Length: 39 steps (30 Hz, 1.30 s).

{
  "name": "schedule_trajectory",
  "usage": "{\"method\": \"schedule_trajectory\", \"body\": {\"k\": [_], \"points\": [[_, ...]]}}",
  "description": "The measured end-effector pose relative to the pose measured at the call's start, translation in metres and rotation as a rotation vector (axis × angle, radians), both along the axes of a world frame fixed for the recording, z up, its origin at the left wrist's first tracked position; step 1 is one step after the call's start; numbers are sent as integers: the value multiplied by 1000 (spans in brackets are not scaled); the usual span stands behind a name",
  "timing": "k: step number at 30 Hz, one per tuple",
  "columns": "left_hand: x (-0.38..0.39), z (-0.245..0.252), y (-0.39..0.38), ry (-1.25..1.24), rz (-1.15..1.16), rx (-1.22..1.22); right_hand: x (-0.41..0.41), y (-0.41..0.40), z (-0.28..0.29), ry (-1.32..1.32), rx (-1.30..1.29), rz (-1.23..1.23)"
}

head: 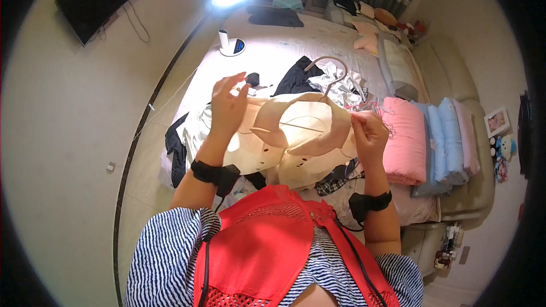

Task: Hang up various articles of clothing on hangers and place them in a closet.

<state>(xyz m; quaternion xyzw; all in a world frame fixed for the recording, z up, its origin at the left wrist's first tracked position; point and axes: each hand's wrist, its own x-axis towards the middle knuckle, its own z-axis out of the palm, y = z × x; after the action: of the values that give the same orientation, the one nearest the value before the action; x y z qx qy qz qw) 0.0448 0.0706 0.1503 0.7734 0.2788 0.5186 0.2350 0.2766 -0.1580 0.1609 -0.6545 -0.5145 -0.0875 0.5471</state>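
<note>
A cream collared garment (315,145) with dark buttons hangs in front of me on a clothes hanger (341,66), whose curved hook rises above the collar. My right hand (371,130) pinches the garment's shoulder at its right side, thumb against the fingers. Raised at the opposite shoulder, my left hand (230,102) has its fingers apart; the cloth passes behind it and no grip shows. Behind the collar lie a black garment (297,77) and a crumpled white garment (335,81) on the bed (273,42).
A lit lamp with a white base (232,47) stands on the bed's far left. Rolled pink bedding (404,140) and folded blue quilts (448,136) lie at the right, beside the padded headboard (473,170). Thin pink hangers (371,106) lie near my right hand. A cable (172,96) runs down at the left.
</note>
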Motion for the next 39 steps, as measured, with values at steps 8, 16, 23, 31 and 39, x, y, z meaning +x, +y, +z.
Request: {"method": "schedule_trajectory", "body": {"k": [8, 16, 23, 31, 39], "points": [[-17, -38, 10, -252, -228, -752, 7, -9, -9, 51, 24, -56], [-17, -18, 8, -332, -172, -665, 5, -14, -9, -24, -30, -45], [-19, -8, -3, -443, -506, -951, 16, -16, -29, 313, 96, 29], [-21, -18, -2, 36, -141, -375, 29, -30, -30, 189, 59, 66], [-24, -16, -8, -236, -531, -1089, 31, -36, -27, 287, 97, 93]]}}
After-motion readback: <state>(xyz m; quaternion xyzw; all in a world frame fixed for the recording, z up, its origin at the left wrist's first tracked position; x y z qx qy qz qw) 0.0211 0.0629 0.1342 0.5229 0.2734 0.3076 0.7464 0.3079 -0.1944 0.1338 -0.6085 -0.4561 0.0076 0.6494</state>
